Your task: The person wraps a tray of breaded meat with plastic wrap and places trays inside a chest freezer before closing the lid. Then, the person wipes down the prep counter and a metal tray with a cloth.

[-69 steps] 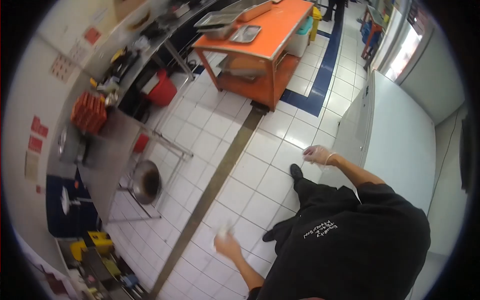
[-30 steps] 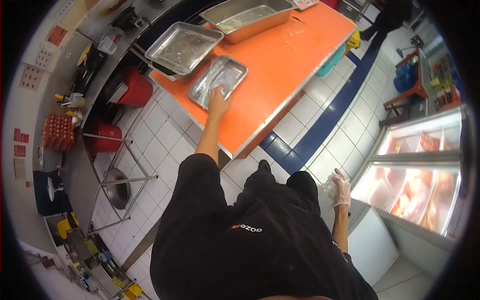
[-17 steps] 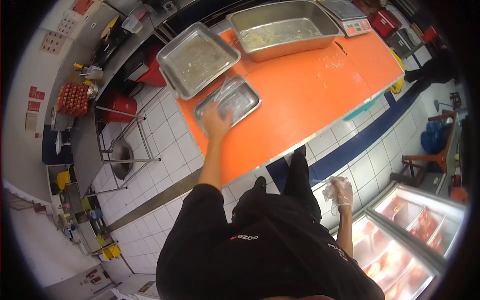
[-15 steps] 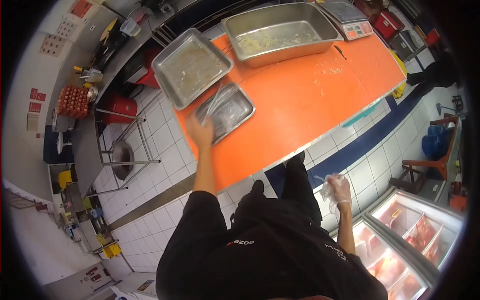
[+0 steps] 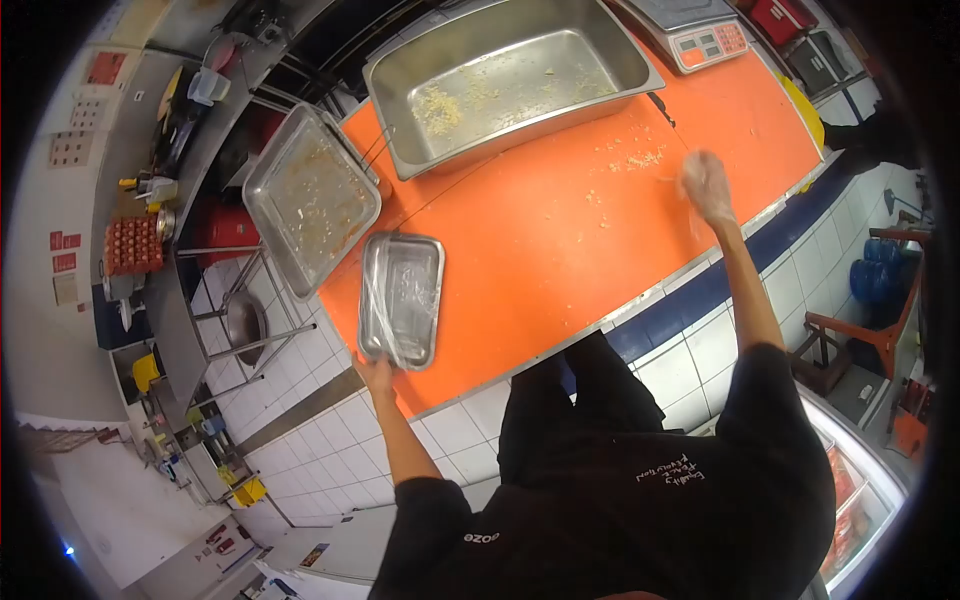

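Observation:
A small metal tray [image 5: 402, 300] with clear plastic film across it lies near the left end of the orange table [image 5: 520, 260]. My left hand [image 5: 376, 374] grips the tray's near left corner, with the film beside its fingers. Out over the right part of the table is my right hand [image 5: 706, 186], in a clear plastic glove. Its fingers are curled in and somewhat blurred, and what they hold, if anything, is hidden. Pale crumbs [image 5: 640, 160] lie scattered just left of that hand.
A deep steel pan [image 5: 520, 135] with yellowish bits stands at the back. Left of it, a larger soiled tray [image 5: 315, 200] overhangs the table's edge. A scale [image 5: 705, 45] sits at the back right. Behind me on the right is a lit glass-topped freezer [image 5: 870, 480].
My right hand has swung up from beside my body to over the table. The small tray has turned and come nearer with my left hand. The larger tray sits further left and tilted.

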`<action>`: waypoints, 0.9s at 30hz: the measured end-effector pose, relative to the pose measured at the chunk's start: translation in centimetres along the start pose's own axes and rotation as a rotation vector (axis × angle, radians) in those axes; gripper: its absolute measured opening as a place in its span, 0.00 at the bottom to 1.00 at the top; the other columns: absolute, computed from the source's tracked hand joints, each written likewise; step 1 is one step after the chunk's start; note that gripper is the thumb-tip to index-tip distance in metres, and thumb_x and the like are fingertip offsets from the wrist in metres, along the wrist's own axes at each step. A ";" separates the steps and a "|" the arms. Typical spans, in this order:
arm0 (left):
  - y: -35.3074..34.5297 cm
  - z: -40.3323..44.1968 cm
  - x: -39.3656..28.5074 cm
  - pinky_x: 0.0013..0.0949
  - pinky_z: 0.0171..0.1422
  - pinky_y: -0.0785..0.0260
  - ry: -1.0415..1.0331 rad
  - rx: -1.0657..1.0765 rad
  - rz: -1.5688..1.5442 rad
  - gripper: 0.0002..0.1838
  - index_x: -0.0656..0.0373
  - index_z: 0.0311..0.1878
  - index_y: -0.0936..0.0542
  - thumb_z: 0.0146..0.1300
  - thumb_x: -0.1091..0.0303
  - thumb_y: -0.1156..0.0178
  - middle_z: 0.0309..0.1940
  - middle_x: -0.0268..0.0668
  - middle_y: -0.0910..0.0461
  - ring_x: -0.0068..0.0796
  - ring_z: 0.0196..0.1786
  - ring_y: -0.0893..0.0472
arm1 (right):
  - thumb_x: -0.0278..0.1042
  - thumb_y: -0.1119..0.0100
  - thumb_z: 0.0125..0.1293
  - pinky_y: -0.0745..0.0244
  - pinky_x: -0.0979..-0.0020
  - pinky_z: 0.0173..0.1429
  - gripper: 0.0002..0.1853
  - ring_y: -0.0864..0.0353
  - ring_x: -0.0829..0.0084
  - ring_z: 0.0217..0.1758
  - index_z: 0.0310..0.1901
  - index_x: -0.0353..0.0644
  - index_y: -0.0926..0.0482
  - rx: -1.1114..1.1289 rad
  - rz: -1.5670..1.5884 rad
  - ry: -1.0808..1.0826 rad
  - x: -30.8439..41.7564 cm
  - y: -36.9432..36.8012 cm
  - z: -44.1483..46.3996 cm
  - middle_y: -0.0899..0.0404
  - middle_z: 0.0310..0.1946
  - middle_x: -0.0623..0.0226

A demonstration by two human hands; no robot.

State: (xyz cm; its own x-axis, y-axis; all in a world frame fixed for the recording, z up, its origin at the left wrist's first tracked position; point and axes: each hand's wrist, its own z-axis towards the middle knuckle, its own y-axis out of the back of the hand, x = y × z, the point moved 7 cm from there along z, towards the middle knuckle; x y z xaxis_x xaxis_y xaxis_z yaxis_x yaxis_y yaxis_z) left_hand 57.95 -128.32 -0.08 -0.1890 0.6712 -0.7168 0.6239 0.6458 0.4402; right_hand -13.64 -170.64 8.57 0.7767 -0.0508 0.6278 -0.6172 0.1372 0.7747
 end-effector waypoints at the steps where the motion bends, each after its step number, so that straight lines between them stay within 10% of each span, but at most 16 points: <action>1: -0.1 -1.5 0.9 0.46 0.58 0.17 0.016 -0.020 -0.114 0.52 0.52 0.84 0.61 0.66 0.79 0.39 0.71 0.58 0.33 0.44 0.63 0.21 | 0.51 0.47 0.77 0.22 0.54 0.54 0.22 0.18 0.54 0.51 0.49 0.34 0.22 -0.178 -0.125 0.150 -0.8 -0.8 2.0 0.20 0.45 0.46; 4: -0.4 -2.5 4.5 0.58 0.62 0.20 0.057 -0.040 -0.311 0.56 0.51 0.84 0.64 0.63 0.76 0.35 0.74 0.57 0.39 0.50 0.68 0.24 | 0.54 0.56 0.81 0.24 0.49 0.58 0.25 0.20 0.47 0.56 0.50 0.36 0.21 -0.041 -0.018 -0.155 -2.2 -4.2 7.0 0.19 0.50 0.44; 8: -1.8 -5.5 3.3 0.50 0.64 0.22 0.008 -0.221 -0.277 0.47 0.59 0.82 0.54 0.66 0.74 0.37 0.72 0.55 0.36 0.47 0.65 0.23 | 0.46 0.59 0.83 0.23 0.49 0.56 0.21 0.19 0.49 0.55 0.50 0.39 0.19 0.040 -0.508 0.196 0.2 -10.4 7.0 0.19 0.49 0.45; 10: -2.1 -9.0 -2.3 0.40 0.61 0.24 -0.436 -0.589 0.176 0.33 0.66 0.74 0.43 0.68 0.78 0.43 0.64 0.51 0.34 0.41 0.58 0.23 | 0.41 0.59 0.82 0.23 0.51 0.56 0.18 0.20 0.49 0.54 0.52 0.40 0.19 0.105 -0.684 0.348 2.2 -13.5 4.7 0.20 0.50 0.46; 14: -17.8 -16.1 -10.8 0.38 0.60 0.26 -0.596 -0.030 -0.045 0.31 0.64 0.73 0.38 0.73 0.69 0.37 0.60 0.44 0.28 0.36 0.58 0.24 | 0.37 0.57 0.78 0.24 0.52 0.58 0.16 0.22 0.49 0.54 0.55 0.40 0.20 0.206 -0.543 0.394 7.2 -12.3 -1.5 0.22 0.52 0.46; 20: -41.6 -19.8 -24.8 0.49 0.62 0.19 0.014 0.590 -0.589 0.48 0.57 0.81 0.50 0.71 0.45 0.34 0.76 0.53 0.39 0.51 0.63 0.18 | 0.27 0.51 0.76 0.25 0.54 0.59 0.14 0.21 0.50 0.54 0.58 0.39 0.23 0.050 -0.108 0.913 8.3 -9.5 -4.9 0.21 0.52 0.47; 23: -50.4 -17.0 -28.6 0.49 0.61 0.18 0.196 0.611 -0.683 0.45 0.60 0.78 0.45 0.70 0.45 0.34 0.73 0.53 0.38 0.52 0.62 0.18 | 0.26 0.46 0.75 0.22 0.56 0.59 0.15 0.18 0.56 0.54 0.61 0.40 0.24 0.496 0.678 -0.056 2.2 -8.5 -1.1 0.19 0.51 0.50; 27: -56.4 -11.2 -26.3 0.43 0.58 0.15 0.156 0.570 -0.728 0.22 0.66 0.58 0.28 0.70 0.60 0.39 0.56 0.48 0.26 0.43 0.54 0.18 | 0.28 0.41 0.73 0.19 0.63 0.53 0.20 0.17 0.68 0.49 0.65 0.42 0.26 0.327 0.640 0.029 -6.0 -2.1 1.4 0.18 0.47 0.60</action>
State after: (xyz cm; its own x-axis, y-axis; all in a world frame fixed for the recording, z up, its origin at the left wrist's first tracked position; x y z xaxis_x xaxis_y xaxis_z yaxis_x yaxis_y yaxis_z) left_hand 19.22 -178.33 0.00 -0.7529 0.2401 -0.6127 0.5817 0.6782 -0.4491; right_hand -17.17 -172.05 3.31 0.2498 -0.0321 0.9678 -0.9552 -0.1722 0.2409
